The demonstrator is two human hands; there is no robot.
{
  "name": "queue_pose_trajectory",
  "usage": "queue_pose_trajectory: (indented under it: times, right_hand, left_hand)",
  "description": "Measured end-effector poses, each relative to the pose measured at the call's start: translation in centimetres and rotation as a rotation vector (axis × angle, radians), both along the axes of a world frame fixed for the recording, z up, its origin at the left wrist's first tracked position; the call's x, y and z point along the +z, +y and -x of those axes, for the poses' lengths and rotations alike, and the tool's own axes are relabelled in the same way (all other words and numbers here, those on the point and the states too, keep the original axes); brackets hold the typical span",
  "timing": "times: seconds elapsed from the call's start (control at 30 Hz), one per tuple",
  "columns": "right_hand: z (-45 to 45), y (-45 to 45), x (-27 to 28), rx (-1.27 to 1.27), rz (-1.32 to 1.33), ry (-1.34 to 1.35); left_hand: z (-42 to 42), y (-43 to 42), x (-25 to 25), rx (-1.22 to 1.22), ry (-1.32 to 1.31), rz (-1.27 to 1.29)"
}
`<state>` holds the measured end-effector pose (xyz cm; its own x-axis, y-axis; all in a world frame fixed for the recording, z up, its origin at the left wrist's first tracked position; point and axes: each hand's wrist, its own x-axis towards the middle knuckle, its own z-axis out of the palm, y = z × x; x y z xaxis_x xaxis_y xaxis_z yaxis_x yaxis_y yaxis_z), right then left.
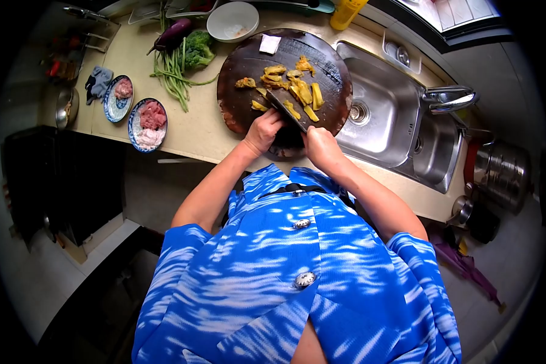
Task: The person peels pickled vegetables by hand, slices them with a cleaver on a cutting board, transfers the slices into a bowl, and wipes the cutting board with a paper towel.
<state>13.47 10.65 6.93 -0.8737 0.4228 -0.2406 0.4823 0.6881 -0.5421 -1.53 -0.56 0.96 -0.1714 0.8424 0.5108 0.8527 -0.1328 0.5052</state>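
Note:
A large round dark chopping board point(239, 67) lies on the counter with several yellow-brown food pieces point(300, 91) spread over it. My right hand point(321, 145) is closed round the handle end of a cleaver point(287, 111), whose dark blade slants up and left across the board's lower part. Close by the blade's left side is my left hand point(264, 131), fingers bent together at the board's near edge; what they hold, if anything, is hidden. A small white piece point(270, 44) rests near the board's far edge.
Left of the board are green beans point(175, 79), broccoli point(198, 50), an eggplant point(173, 34) and two plates of raw meat point(147, 125). A white bowl point(232, 22) stands behind. The steel sink point(376, 103) and faucet point(449, 99) are at the right.

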Motion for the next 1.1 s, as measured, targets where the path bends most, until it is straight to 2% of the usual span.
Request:
queue_pose_trajectory:
  times: [0.13, 0.23, 0.3, 0.37, 0.5, 0.57, 0.6, 0.63, 0.7, 0.77, 0.9, 0.97, 1.0, 1.1]
  right_hand:
    - [-1.1, 0.4, -0.2, -0.118, 0.162, 0.102]
    - [-2.6, 1.7, -0.1, -0.377, 0.354, 0.213]
    - [-3.5, 3.4, -0.2, -0.522, 0.576, 0.261]
    - [-4.3, 5.0, -0.6, -0.598, 0.671, 0.254]
    - [-6.0, 6.4, -2.0, -0.781, 0.81, 0.286]
    - [-6.7, 6.7, -2.5, -0.797, 0.825, 0.254]
    - [-6.8, 6.7, -2.6, -0.791, 0.825, 0.25]
    - [-6.9, 6.6, -2.8, -0.787, 0.825, 0.248]
    - [-6.8, 6.4, -3.4, -0.795, 0.843, 0.24]
    - [-7.0, 6.1, -3.9, -0.809, 0.865, 0.224]
    - [-6.4, 5.4, -4.1, -0.816, 0.994, 0.235]
    - [-6.0, 5.1, -4.2, -0.757, 1.005, 0.157]
    - [-5.6, 4.9, -4.1, -0.755, 1.01, 0.153]
    - [-4.5, 4.4, -3.7, -0.701, 1.039, 0.123]
  left_hand:
    - [0.0, -0.3, 0.2, -0.004, 0.092, 0.111]
    - [0.2, 0.1, 1.5, -0.009, -0.017, 0.061]
    - [1.3, 1.0, 1.5, 0.024, -0.007, 0.07]
    - [3.0, 2.8, 1.9, 0.275, 0.031, 0.064]
    - [6.0, 6.7, 0.8, 0.471, 0.048, 0.1]
    - [7.1, 7.5, -0.8, 0.441, -0.125, 0.309]
    - [7.3, 7.5, -0.3, 0.406, -0.068, 0.371]
    - [7.4, 7.2, -0.2, 0.408, -0.064, 0.372]
    - [7.0, 6.8, 0.4, 0.184, -0.237, 0.396]
    - [6.0, 6.0, 1.0, 0.169, -0.244, 0.31]
    - [6.5, 3.5, 2.6, 0.34, -0.156, 0.318]
    - [7.2, 2.2, 2.2, 0.415, -0.079, 0.173]
    - [7.6, 1.4, 2.1, 0.439, -0.125, 0.285]
    - [7.8, 0.0, 1.8, 0.522, -0.114, 0.242]
